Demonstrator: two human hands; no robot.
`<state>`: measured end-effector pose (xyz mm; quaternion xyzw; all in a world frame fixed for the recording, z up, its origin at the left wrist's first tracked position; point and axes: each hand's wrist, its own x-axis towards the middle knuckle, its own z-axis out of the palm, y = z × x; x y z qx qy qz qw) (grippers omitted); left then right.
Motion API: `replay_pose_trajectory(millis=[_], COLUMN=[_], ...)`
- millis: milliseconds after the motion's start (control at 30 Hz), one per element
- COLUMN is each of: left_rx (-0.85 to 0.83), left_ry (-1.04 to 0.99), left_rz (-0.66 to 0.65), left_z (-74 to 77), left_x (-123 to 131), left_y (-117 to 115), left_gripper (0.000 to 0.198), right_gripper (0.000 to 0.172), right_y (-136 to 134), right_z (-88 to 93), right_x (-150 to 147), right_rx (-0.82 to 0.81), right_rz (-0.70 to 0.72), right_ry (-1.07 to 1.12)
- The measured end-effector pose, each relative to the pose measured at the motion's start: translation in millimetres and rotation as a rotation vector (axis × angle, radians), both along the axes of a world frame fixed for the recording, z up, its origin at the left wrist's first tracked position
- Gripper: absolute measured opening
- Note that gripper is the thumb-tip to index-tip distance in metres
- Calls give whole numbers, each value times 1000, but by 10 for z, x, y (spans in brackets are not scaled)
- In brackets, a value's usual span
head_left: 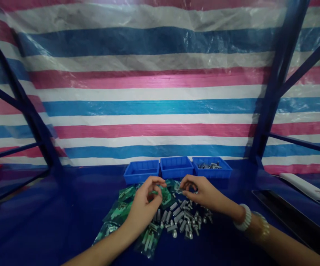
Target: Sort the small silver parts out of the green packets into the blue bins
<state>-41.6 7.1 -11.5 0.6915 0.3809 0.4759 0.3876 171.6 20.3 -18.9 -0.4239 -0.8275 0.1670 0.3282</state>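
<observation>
My left hand [146,201] hovers over the left side of the pile, its fingers curled and its thumb apart from them, with nothing visible between. Under and beside it lie clear plastic bags [118,210] with small metal parts and green pieces inside. My right hand [200,190] is above the far right of the pile, thumb and fingertips drawn close together. Whatever those tips may hold is too small to make out. Loose metal cylinders and bolt-like fittings [179,218] are spread on the dark blue table between and below the hands.
Three blue plastic bins stand in a row behind the pile. Metal parts show in the right bin [212,171]; the left bin [142,171] and middle bin [176,168] show bare walls. A black flat panel [290,218] and a white long object [305,186] lie at right.
</observation>
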Motion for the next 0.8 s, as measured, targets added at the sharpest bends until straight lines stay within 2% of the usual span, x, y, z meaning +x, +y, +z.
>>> replay_pose_trajectory(millis=[67,167,300,400,500,567,667,800], left_rx=[-130,-332,-397,-271,-54,61,180,257], left_ry=[-24,-91,-167,-179,-175,-151,-65,51], left_rz=[-97,-211,-194,-134,-96,-88,-86,-101], left_z=[21,39,38,46,69,81,73,7], left_x=[28,70,81,71,74,82,88,83], left_y=[-51,-137,-189,-187,-197,-216,-244,-254], left_gripper=[18,25,24,16,10,8,8,12], right_gripper=[14,14,14,18,44,53,50,29], right_y=[-107,-272,-357,-312,-254,-245,-275,-299], right_z=[66,127,144,121,67,28,-15,-32], right_x=[-70,-179,-227,-213,-220,-241,-273,-275], right_rx=[-66,-40,-36,-253,-573,-738,-837,-832], right_rz=[38,85,135,132,126,158,244,253], right_ry=[179,336,421,587,728,799,819,750])
